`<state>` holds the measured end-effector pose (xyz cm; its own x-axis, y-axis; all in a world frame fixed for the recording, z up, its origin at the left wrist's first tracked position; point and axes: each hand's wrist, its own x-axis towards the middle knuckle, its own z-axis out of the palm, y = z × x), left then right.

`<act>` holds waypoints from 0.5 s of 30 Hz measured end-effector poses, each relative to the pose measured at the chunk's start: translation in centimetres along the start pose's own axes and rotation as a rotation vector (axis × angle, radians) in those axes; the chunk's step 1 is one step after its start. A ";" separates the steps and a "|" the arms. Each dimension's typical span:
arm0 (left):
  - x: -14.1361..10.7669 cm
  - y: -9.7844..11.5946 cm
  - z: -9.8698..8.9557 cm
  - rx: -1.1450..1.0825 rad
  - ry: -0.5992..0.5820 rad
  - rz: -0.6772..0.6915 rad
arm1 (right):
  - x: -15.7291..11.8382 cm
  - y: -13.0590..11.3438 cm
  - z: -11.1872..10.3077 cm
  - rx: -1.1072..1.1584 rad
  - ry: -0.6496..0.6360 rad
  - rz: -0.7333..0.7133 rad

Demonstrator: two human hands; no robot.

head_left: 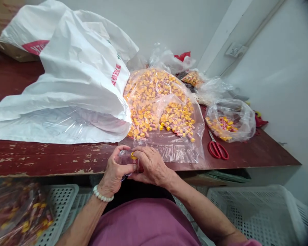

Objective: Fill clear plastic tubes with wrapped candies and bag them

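Observation:
My left hand [115,171], with a beaded bracelet on the wrist, is closed round clear plastic tubes [124,155], whose round ends show under its fingers. Between the hands stands a small tube with a yellow top and red printed wrap [133,158]. The fingers of my right hand [152,165] close on this small tube, and my left thumb lies across it. Whether it is inside one of the clear tubes is hard to tell. Just beyond the hands, a clear plastic bag [179,150] lies spread open, with a heap of the same yellow-topped tubes [154,99] on it.
A large white sack [74,71] of clear plastic pieces lies open at left. Red-handled scissors [217,150] and a smaller bag [242,121] of yellow and red pieces lie at right on the worn red table [53,157]. White plastic crates [256,208] stand below on both sides.

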<state>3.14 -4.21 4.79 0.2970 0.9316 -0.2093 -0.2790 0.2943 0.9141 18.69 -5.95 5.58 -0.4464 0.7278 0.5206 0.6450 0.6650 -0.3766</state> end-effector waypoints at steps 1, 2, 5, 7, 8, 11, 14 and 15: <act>0.1 0.0 0.0 0.010 0.012 -0.001 | 0.0 0.5 -0.6 0.042 0.001 0.010; 0.2 0.0 -0.1 0.023 0.027 0.003 | 0.0 1.2 -1.3 0.082 0.002 0.039; 0.7 0.2 -0.5 0.059 0.084 0.042 | -0.4 5.3 -3.8 0.043 0.086 0.281; 0.8 0.3 -0.9 0.071 0.100 0.057 | -0.9 8.9 -5.1 -0.171 0.178 0.479; 0.9 0.3 -1.0 0.077 0.098 0.058 | -1.3 10.6 -5.5 -0.287 0.152 0.534; 0.8 -0.2 -1.1 0.106 0.065 0.037 | -2.2 14.4 -6.1 -0.559 0.004 0.626; 0.8 -0.8 -1.1 0.157 0.044 0.026 | -2.4 15.4 -5.9 -0.682 -0.072 0.680; 0.8 -0.9 -1.1 0.188 0.056 0.051 | -2.3 15.3 -5.7 -0.704 -0.077 0.681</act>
<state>2.67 -3.51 3.42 0.2344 0.9561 -0.1757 -0.1155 0.2068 0.9715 33.11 1.64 2.99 0.1348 0.9441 0.3008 0.9907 -0.1346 -0.0215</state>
